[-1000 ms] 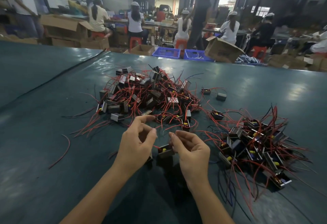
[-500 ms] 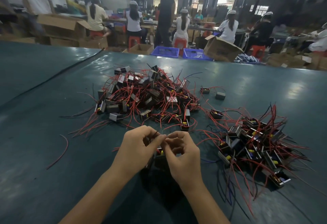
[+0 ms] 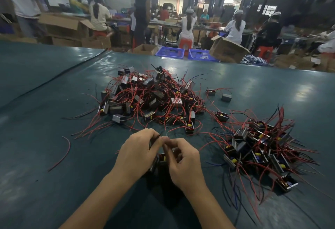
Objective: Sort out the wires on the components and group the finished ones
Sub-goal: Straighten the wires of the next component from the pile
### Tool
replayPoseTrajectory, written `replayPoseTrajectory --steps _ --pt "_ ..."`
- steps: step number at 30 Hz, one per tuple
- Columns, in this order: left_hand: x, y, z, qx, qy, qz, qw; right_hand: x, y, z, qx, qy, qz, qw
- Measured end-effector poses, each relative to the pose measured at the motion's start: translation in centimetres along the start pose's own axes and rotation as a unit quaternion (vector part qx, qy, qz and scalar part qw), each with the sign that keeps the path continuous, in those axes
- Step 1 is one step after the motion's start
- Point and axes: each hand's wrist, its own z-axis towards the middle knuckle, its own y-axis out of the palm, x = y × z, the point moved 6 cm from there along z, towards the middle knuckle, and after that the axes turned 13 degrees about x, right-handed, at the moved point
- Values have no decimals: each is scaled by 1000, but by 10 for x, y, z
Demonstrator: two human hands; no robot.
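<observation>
Item 1. Desk [image 3: 54,192]: broad, dark green, glossy top.

Item 2. Left grip [image 3: 137,153]: a bare hand, fingers curled in, fingertips closed narrow on a thin wire [image 3: 168,132] at the point where both hands met.

Item 3. Right grip [image 3: 184,163]: a bare hand, thumb and forefinger pinched narrow on the same wire, touching the left fingertips; the other fingers were loosely bent.

Item 4. Component [image 3: 162,158]: small, dark, with a yellow part. It sat low between the two hands, near the desk's front edge and largely hidden by them. Whether it rested on the desk could not be told.

Item 5. Far pile [image 3: 150,98]: many like components tangled in red and black leads, lying mid-desk beyond the hands.

Item 6. Right pile [image 3: 259,145]: a second heap, to the right of the hands and well apart from them, its leads splayed outward.

Item 7. Strays: two single units [image 3: 226,97] just right of the far pile, a third [image 3: 222,116] between the piles.

Item 8. Loose red lead [image 3: 63,152]: lay alone, left of the hands.

Item 9. Beyond the desk: blue crates [image 3: 170,52], a tilted carton [image 3: 226,49], and seated workers [image 3: 187,24] at benches.
</observation>
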Motion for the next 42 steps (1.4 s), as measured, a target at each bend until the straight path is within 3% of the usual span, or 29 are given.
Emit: replayPoseTrajectory --steps 5,9,15,20,27,31,33,36,38,42 --pt "-4 2 1 -3 -43 -5 999 0 0 -2 6 -13 -37 999" --pt "-6 7 3 -89 -28 -45 995 3 -4 -1 12 1 -43 999" --pt "-1 3 2 -92 28 19 995 2 -3 -2 11 4 -35 999" --pt "-2 3 1 -123 8 78 989 -4 0 -6 -12 -8 -79 997" --pt "4 1 -2 -75 8 135 988 -6 -4 -7 -4 -9 -124 992" --pt "3 1 -5 -46 -33 166 984 -7 1 -10 -22 -22 -169 985" --pt "0 1 -5 -42 -54 177 982 -4 -4 -7 19 -2 -174 985" --pt "-6 -7 -2 -19 -99 90 991 13 -24 3 107 91 -117 983" --pt "-6 -10 0 -17 -115 31 993 13 -25 4 98 81 -101 987" --pt "-3 -7 -1 -4 -91 51 995 11 -19 1 85 54 -82 992"
